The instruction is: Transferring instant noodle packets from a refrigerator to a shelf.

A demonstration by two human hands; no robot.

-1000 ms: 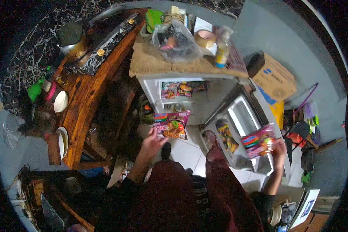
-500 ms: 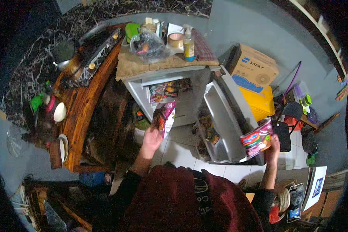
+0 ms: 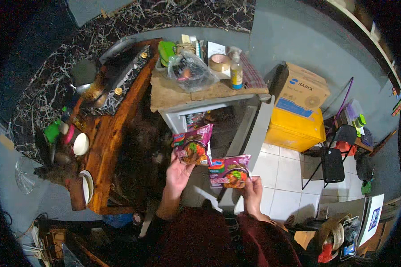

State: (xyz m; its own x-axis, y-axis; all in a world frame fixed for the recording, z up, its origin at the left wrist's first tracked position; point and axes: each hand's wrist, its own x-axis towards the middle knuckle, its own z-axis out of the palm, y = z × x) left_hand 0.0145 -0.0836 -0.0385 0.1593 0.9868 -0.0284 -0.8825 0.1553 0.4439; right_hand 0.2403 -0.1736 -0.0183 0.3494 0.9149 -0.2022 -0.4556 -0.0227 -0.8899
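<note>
My left hand grips a purple instant noodle packet by its lower edge, front face toward me. In my right hand is a second purple noodle packet, pinched at its right end. The two packets are side by side, the right one slightly lower and touching or overlapping the other. Behind them stands a small grey fridge, its door partly open. Colourful packets show inside, mostly hidden by the packet in my left hand.
On the fridge top are a plastic bag, a tape roll and a pump bottle. To the left runs a wooden counter with a stove. A cardboard box sits on a yellow container, near a black folding chair.
My right hand has brought its packet leftward, beside the other one. The left packet has turned to face me. The fridge door stands less widely open, and the view has shifted.
</note>
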